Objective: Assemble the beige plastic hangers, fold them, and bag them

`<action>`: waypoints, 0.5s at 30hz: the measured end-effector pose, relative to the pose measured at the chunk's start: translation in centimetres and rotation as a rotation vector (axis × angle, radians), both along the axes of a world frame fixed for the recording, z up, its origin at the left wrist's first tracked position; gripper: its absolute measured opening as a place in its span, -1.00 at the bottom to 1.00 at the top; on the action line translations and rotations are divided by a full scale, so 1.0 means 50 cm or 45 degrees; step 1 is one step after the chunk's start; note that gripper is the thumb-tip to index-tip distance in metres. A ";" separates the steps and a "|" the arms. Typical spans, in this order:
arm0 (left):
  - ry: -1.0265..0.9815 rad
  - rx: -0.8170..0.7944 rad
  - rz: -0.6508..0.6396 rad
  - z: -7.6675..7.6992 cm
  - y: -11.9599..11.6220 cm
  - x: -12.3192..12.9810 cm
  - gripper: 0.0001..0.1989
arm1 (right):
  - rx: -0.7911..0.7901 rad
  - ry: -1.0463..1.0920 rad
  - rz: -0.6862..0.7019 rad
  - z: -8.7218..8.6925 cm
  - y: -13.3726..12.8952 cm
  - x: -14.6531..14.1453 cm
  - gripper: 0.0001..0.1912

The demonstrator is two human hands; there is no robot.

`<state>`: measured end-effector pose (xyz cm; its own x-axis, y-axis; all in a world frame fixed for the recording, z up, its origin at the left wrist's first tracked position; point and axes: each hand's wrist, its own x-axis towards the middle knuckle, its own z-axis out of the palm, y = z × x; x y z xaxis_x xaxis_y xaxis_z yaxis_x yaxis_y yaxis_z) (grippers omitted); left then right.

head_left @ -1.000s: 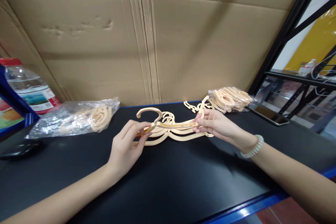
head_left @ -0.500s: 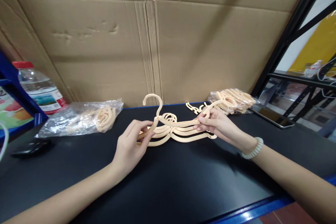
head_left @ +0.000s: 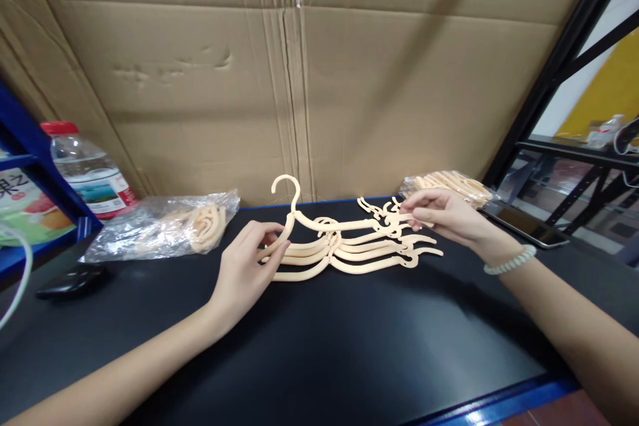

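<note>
A cream plastic clothes hanger point(head_left: 329, 224) is held up between both hands, its curved hook pointing upward. My left hand point(head_left: 249, 263) pinches the hanger's left arm near the middle joint. At the other end, the fingers of my right hand point(head_left: 439, 213) are closed on the tip of the hanger's right arm, beyond a small looped notch. Beneath it, several similar hangers point(head_left: 364, 267) lie overlapped on the black table, their right tips fanned out. Small cream hook-shaped pieces point(head_left: 375, 208) rest behind them, near the right hand.
On the left are a clear bag of cream parts point(head_left: 164, 226), a black computer mouse point(head_left: 72, 281) and a red-capped water bottle point(head_left: 92, 173). Another bag of cream parts point(head_left: 454, 186) and a phone point(head_left: 529, 225) lie at right. Cardboard point(head_left: 200, 80) stands behind the table point(head_left: 319, 359).
My right hand has moved right and outward along the hanger arm. That arm now reaches straight out to the right, where its tip section was angled upward before. The left hand keeps its hold.
</note>
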<state>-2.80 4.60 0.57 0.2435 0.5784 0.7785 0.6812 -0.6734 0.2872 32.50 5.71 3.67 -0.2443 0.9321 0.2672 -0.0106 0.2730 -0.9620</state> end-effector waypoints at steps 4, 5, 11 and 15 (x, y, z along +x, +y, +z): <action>0.131 0.019 -0.032 0.009 -0.021 0.009 -0.94 | -0.033 -0.490 0.241 0.018 0.002 0.037 -0.83; 0.206 0.009 -0.032 0.009 -0.033 0.014 -0.95 | -0.046 -0.625 0.317 0.021 0.002 0.045 -0.83; 0.584 -0.284 -0.152 0.000 -0.090 0.050 -0.91 | -0.134 -1.174 0.454 0.027 0.000 0.060 -0.76; 0.661 -0.287 -0.094 -0.008 -0.086 0.052 -0.89 | -0.155 -1.274 0.364 0.024 0.000 0.053 -0.80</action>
<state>-0.21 0.27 0.16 0.6072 0.6831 0.4057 0.7247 -0.6855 0.0696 35.16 5.70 4.87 -0.5173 0.8120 -0.2704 0.7566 0.2861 -0.5880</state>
